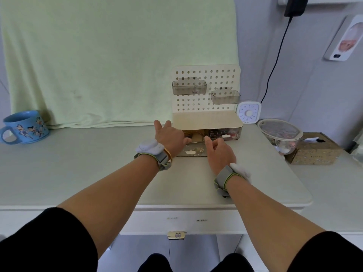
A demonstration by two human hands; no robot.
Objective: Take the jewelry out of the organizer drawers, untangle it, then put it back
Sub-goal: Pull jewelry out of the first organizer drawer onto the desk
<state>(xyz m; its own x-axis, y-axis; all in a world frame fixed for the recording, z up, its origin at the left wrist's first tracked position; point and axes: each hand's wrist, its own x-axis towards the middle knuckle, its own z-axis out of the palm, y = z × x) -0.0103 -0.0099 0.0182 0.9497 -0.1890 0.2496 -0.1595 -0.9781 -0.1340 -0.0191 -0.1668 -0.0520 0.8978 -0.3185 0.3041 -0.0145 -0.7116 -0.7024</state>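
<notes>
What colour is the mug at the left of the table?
The mug is blue, with small cartoon figures printed on it. The head view, the only one, shows it.

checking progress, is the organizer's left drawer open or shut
Open: the left drawer is pulled out, its front well ahead of the shut right drawer.

**Fig.** Pale tabletop [98, 173] bearing a blue mug [25, 127] at rear left, a cream organizer [206, 118] at rear centre with one clear drawer [194, 153] pulled out, and a white timer [248, 112] just beside it.
</notes>
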